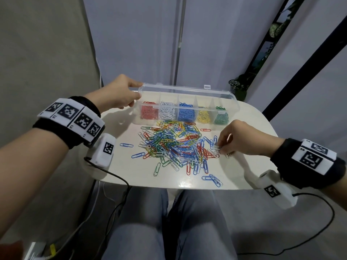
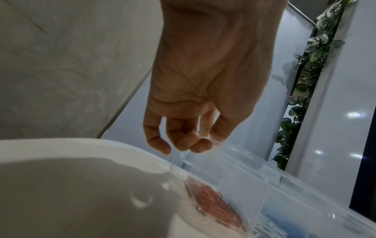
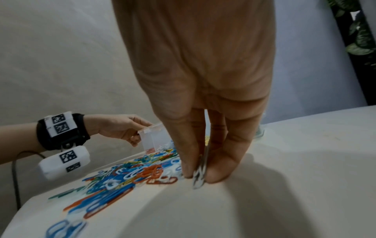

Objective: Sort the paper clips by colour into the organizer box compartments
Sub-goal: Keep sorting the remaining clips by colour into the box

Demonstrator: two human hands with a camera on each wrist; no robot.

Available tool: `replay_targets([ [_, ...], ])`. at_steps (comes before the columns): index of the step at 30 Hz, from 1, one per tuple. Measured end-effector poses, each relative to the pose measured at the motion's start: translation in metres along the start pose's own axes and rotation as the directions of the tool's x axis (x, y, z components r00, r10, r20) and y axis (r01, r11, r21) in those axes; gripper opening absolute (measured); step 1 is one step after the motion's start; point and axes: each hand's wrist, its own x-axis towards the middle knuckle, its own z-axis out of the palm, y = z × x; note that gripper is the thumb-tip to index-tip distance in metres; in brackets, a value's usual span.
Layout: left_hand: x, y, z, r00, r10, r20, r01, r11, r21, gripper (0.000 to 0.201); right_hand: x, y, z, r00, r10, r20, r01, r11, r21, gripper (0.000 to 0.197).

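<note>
On the far side of the round white table (image 1: 244, 128) the clear organizer box (image 1: 187, 102) stands with its lid up, five compartments in a row, each already holding one colour: red (image 1: 149, 112), white (image 1: 167, 113), blue (image 1: 185, 113), yellow (image 1: 204, 116), green (image 1: 221, 118), left to right. Fill looks partial in all five; the yellow and green lots appear smaller than the rest. Just in front of the box lies the unsorted pile of paper clips (image 1: 172, 145), mixed red, white, blue, yellow and green, with stragglers spread toward the near edge, e.g. a pair of blue clips (image 1: 213, 180). Judged roughly: sorting is well under way but a large share remains, perhaps half or more. The left hand (image 1: 120, 94) grasps the left end of the box, thumb and fingers curled at the rim of lid and wall, steadying it. The right hand (image 1: 234, 136) is at the pile's right edge, fingertips (image 3: 219, 173) down on the table, pinching a small bunch of white clips (image 3: 200, 175); exact count not readable. Likely step in hand: gathering whites for the second compartment. Left to do: carry this bunch over, then repeat for every colour until the tabletop holds no loose clips.
</note>
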Motion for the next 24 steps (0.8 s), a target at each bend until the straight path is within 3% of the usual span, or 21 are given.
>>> replay_targets([
  [6, -0.001, 0.000, -0.001, 1.000, 0.004, 0.002, -0.004, 1.000, 0.003, 0.049, 0.000, 0.002, -0.008, 0.998, 0.052, 0.046, -0.060, 0.980, 0.190, 0.016],
  [11, 0.000, 0.000, 0.000, 1.000, 0.012, 0.005, -0.012, 1.000, -0.003, 0.049, -0.001, -0.002, -0.019, 0.992, 0.106, 0.065, -0.123, 0.894, 0.431, 0.011],
  [20, 0.000, -0.002, 0.000, 1.000, 0.014, 0.021, -0.014, 1.000, -0.013, 0.050, 0.040, -0.072, -0.062, 0.983, 0.019, -0.181, 0.093, 0.802, 0.590, 0.012],
  [24, -0.003, 0.001, -0.001, 1.000, 0.012, 0.019, -0.012, 1.000, 0.001, 0.050, 0.078, -0.109, -0.060, 0.979, 0.003, -0.205, 0.125, 0.782, 0.610, 0.013],
])
